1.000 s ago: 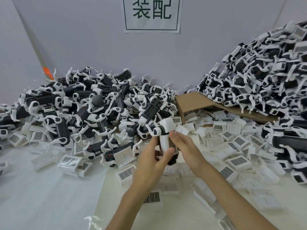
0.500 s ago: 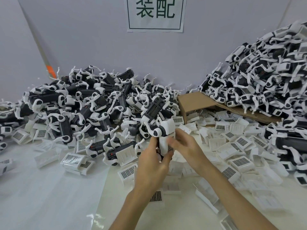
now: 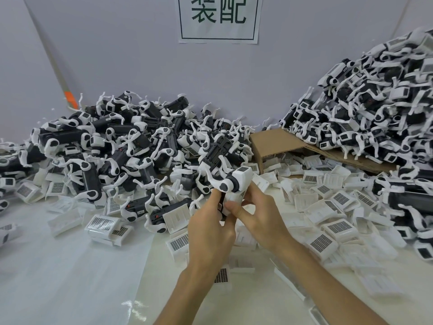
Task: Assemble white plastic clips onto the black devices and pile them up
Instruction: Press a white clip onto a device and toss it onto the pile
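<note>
One black device (image 3: 225, 186) is held upright above the tabletop (image 3: 58, 277), at the middle of the view, in front of the heaps; one white clip (image 3: 233, 197) sits against its body. Two hands grasp it: the left hand (image 3: 208, 231) is wrapped round the lower black part, its fingertips hidden behind it; the right hand (image 3: 257, 214) curls round the clip, thumb pressed on its face. How far the clip is seated cannot be made out. Two heaps of devices flank them, the left heap (image 3: 117, 156) low, the right heap (image 3: 375, 109) taller and cut off by the edge; both are too tangled to count. Loose white clips (image 3: 328, 207) litter the tabletop, uncountable; one cardboard box (image 3: 274, 144) lies between the heaps; one sign (image 3: 219, 18) hangs on the wall, cropped at the top.
</note>
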Demonstrator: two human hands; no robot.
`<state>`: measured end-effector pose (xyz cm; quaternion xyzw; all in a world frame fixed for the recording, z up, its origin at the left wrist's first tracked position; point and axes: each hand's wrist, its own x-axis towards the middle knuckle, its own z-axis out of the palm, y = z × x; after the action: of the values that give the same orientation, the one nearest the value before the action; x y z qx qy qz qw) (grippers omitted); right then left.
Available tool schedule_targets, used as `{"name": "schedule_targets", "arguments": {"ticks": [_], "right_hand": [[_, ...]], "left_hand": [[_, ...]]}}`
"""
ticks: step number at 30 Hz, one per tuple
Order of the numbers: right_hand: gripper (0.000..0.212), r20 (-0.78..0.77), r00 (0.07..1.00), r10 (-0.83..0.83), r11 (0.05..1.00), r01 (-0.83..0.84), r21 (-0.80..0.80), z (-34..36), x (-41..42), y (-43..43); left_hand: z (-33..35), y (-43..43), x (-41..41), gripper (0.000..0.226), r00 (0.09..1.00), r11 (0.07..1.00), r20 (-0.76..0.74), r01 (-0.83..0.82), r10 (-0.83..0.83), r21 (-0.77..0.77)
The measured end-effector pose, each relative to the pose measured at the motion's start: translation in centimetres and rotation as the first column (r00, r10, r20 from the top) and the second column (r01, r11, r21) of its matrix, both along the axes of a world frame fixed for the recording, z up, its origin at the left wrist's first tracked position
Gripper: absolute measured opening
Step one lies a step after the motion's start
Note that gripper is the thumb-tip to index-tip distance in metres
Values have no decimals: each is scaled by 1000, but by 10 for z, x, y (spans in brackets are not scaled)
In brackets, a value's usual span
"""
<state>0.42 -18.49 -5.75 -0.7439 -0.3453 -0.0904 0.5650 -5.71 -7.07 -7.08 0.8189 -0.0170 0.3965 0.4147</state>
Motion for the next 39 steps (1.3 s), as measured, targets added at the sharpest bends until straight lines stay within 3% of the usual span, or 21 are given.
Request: {"name": "schedule_targets", "arguments": {"ticks": [5,8,11,15,17,19,21,22,23,25,29,31,32,34,35,37,39], "right_hand": [[29,56,998,-28,998,24,55,-1,-1,0],[29,60,998,-30,997,26,70,-1,-3,1],[31,-15,1000,1,995,0,99,0,-2,1],[28,-159,987,11,995,5,102,-1,-1,4],[28,-133,991,2,996,9,85,-1,-3,6],[31,-34,999,-34,997,36,65,1,-4,5],[37,66,994,-92,995,89,52,5,-2,1],[40,88,990,-106,993,101,60,6,-1,-1],[40,88,991,-103,992,97,76,7,-1,-3],[37,121,988,-94,993,84,89,9,-1,-6],[31,485,864,-135,991,125,53,8,-11,0],[36,585,805,-95,994,109,10,6,-16,7],[37,591,803,-76,996,94,1,5,-18,10],[31,570,817,-85,996,92,17,4,-18,13],[25,546,830,-112,993,114,31,5,-17,12],[20,435,881,-183,982,184,40,6,-10,8],[24,240,945,-222,975,220,35,6,-2,2]], "left_hand": [[-4,2,0,30,995,994,36,-92,90,54],[-5,1,1,43,982,979,117,-163,149,120],[-4,4,2,70,951,946,236,-252,202,205],[-4,12,6,59,866,869,421,-408,271,280],[-3,13,7,64,888,895,398,-352,228,273],[0,12,5,64,952,960,270,-202,147,192],[5,14,4,47,994,992,63,91,-86,-88],[7,15,4,37,963,914,0,256,-270,-314],[10,16,4,37,899,764,-15,362,-437,-534],[14,17,4,49,778,459,57,427,-626,-779],[19,16,0,50,679,58,239,384,-694,-922],[17,18,0,56,673,-51,289,350,-681,-935],[15,19,1,58,681,-59,300,354,-668,-933],[15,20,3,58,711,-19,297,371,-637,-929],[14,20,4,56,738,45,277,384,-615,-922],[12,19,7,43,823,333,156,384,-546,-861],[8,17,9,24,920,686,17,304,-391,-661]]}}
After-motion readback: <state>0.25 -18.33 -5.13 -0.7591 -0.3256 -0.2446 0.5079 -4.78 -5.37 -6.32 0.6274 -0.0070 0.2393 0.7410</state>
